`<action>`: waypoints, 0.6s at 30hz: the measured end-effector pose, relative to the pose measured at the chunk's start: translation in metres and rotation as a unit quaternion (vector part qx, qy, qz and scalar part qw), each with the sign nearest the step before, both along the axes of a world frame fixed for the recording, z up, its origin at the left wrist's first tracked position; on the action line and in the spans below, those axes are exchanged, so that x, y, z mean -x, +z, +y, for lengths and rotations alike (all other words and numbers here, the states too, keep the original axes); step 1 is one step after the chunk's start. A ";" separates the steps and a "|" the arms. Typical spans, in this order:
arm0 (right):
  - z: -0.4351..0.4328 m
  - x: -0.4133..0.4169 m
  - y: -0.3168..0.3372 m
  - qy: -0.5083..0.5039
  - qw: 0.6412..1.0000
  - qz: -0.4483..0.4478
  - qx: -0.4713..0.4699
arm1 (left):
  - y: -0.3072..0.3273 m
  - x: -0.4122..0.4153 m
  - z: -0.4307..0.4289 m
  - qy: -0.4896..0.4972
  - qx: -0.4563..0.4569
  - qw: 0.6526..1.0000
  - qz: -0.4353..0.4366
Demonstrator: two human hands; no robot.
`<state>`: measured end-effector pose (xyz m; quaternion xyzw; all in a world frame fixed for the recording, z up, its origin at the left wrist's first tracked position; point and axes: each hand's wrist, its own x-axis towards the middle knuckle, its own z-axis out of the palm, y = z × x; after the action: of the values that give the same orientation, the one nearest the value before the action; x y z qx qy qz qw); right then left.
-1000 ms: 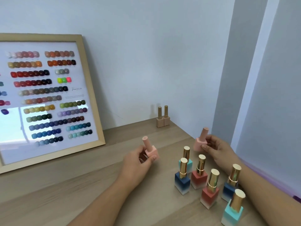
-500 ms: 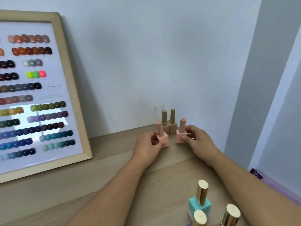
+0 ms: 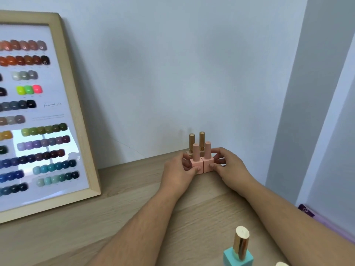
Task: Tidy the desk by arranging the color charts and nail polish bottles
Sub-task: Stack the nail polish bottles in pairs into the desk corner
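- Nearest, far to the right of the color chart [image 3: 76, 112] and well forward of it, 1 turquoise bottle [image 3: 238, 255] with a gold cap stands upright on the desk [image 3: 134, 208]. A second pale cap [image 3: 281, 263] just shows at the bottom edge.
- Farther back, still right of the chart, the left hand [image 3: 178, 173] has thumb and fingers curled round the base of the left pink bottle [image 3: 196, 155].
- The right hand [image 3: 228, 167] pinches the base of the right pink bottle [image 3: 208, 164], thumb in front and fingers behind.
- Both pink bottles stand upright on the desk, their bases touching side by side.
- Just behind them, against the wall, 2 tan bottles [image 3: 202, 140] with gold caps make a back row.
- The chart itself leans on the wall at the left, its foot on the desk.
- Step in hand, as I judge it: squaring the pink pair into a second row in front of the tan pair.
- Next move calls for letting go of both without tipping them, then reaching back toward the near bottles to bring them into the same block.
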<state>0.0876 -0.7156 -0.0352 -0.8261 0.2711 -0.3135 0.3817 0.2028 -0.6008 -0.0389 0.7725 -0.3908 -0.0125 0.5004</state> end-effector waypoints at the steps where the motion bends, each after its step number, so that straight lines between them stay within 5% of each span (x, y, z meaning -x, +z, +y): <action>1: -0.001 -0.001 0.000 -0.005 1.000 0.001 0.000 | -0.001 0.000 -0.001 0.008 0.008 1.000 0.004; 18: -0.012 -0.022 -0.002 -0.030 0.999 0.021 0.025 | -0.003 -0.007 -0.020 0.054 0.025 0.998 0.029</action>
<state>0.1095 -0.7280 -0.0369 -0.8331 0.2962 -0.3140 0.3459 0.2097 -0.6211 -0.0416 0.7794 -0.3338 0.0022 0.5302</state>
